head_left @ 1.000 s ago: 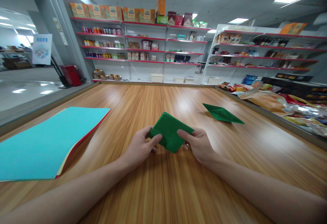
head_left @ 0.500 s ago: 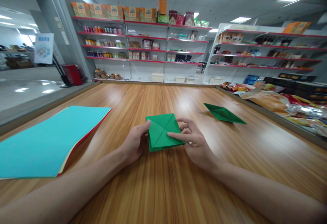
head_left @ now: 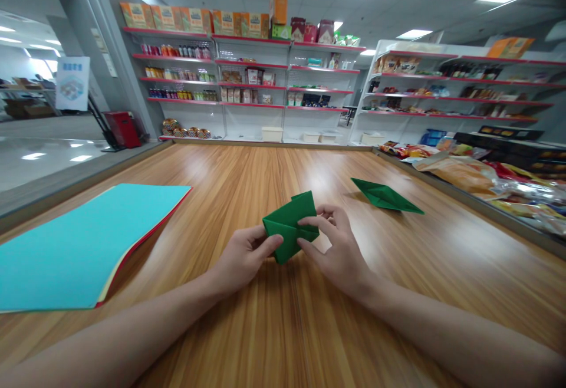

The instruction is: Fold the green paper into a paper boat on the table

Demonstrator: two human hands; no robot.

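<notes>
A folded piece of green paper (head_left: 288,218) is held up in front of me, tilted, with creases and layered flaps showing. My left hand (head_left: 242,256) pinches its lower left corner, thumb on the front face and fingers behind. At the paper's right side is my right hand (head_left: 339,247), its thumb and index finger touching the front and the other fingers curled near the right edge. Part of the paper's back and some left fingertips are hidden. To the right, a second folded green paper piece (head_left: 388,196) with pointed ends lies on the wooden table (head_left: 247,170).
A stack of coloured paper sheets (head_left: 88,240), turquoise on top, lies at the left. Snack packets (head_left: 469,176) sit beyond the table's right rim. Stocked shelves (head_left: 247,87) stand behind the far edge. A red box (head_left: 124,130) is on the floor at the left.
The green paper has turned from a flat square face to a tilted view with a flap line across it. My left thumb has moved down its front; my right thumb now touches it.
</notes>
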